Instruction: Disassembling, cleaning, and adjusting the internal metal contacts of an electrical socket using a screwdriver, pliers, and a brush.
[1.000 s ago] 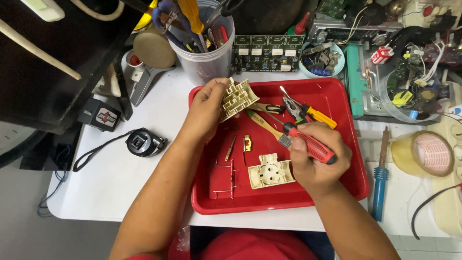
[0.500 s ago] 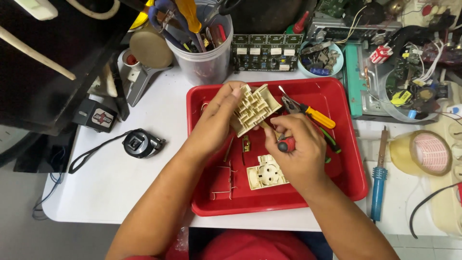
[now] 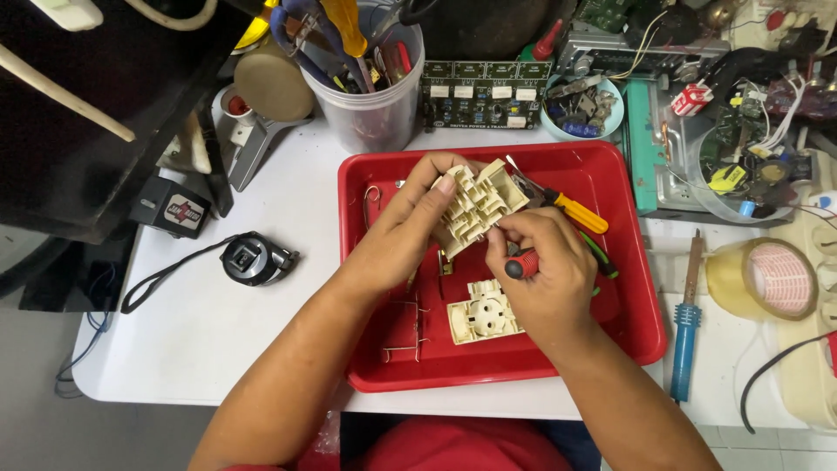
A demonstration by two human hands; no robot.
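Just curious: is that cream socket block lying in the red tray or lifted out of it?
Lifted: the left hand holds the socket block above the red tray.

1. The cream plastic socket body [image 3: 475,208] is in my left hand [image 3: 410,231], raised above the red tray [image 3: 628,296]. It is tilted, its ribbed inner side with many small compartments turned up toward me, one end pointing at the tray's far right corner.
2. The red-handled screwdriver [image 3: 521,263] sits in my right hand [image 3: 545,279]. My fingers wrap round most of it, so only the red and black butt of the handle shows; the tip is hidden where my fingertips meet the lower edge of the socket body.
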